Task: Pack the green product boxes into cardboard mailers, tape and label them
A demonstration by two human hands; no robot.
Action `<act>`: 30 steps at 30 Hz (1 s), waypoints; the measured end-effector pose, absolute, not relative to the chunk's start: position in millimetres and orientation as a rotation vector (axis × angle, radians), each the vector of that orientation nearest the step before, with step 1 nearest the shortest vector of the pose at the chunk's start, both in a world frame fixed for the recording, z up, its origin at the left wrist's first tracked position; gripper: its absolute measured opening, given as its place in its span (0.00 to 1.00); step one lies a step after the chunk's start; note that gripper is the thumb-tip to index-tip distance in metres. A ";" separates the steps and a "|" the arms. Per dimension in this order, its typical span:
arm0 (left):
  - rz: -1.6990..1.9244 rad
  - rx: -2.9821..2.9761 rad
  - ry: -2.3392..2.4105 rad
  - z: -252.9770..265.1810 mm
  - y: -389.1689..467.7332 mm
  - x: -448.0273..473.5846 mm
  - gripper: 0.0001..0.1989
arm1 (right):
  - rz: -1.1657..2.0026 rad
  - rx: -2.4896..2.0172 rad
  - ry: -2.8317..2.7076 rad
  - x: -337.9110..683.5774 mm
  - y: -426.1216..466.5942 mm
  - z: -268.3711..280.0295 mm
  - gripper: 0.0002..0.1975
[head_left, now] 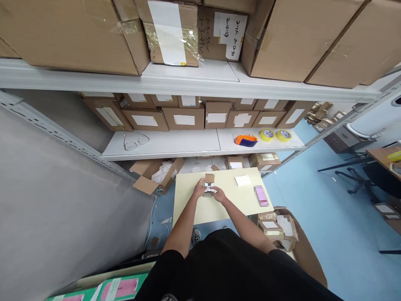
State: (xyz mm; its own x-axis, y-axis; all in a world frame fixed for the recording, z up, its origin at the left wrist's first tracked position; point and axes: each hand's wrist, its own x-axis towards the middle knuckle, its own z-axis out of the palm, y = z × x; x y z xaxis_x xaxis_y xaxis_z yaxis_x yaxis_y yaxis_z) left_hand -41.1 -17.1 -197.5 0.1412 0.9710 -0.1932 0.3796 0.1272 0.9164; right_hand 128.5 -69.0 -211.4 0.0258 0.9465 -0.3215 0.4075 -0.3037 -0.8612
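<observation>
Over the left half of a pale yellow table (188, 209), both hands are at a small open box (209, 178) with its brown cardboard flap raised at the far side. My left hand (199, 188) is closed on the box's left side. From the right, my right hand (219, 194) is closed around the other side. Between the thumbs lies a small white piece (209, 184) with a dark part, too small to name. A stack of white cards or paper (242, 180) lies farther right, and a pixelated pink rectangular object (261, 195) is near the table's right edge.
Behind the table stands a metal shelf (163, 144) with glasses (136, 142), an orange-and-blue tape dispenser (246, 140) and yellow tape rolls (267, 134). An open carton (158, 173) is at the left; a large carton (305, 246) with boxes stands at the right.
</observation>
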 end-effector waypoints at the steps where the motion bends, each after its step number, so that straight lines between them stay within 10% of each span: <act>1: 0.750 1.442 1.397 -193.9 -15.4 -44.2 0.27 | 1.264 -1.746 -1.375 130.1 -70.1 -209.6 0.17; 30: 0.528 1.771 1.214 -195.6 -34.1 -72.7 0.24 | 1.127 -1.789 -0.888 114.0 -87.1 -217.4 0.17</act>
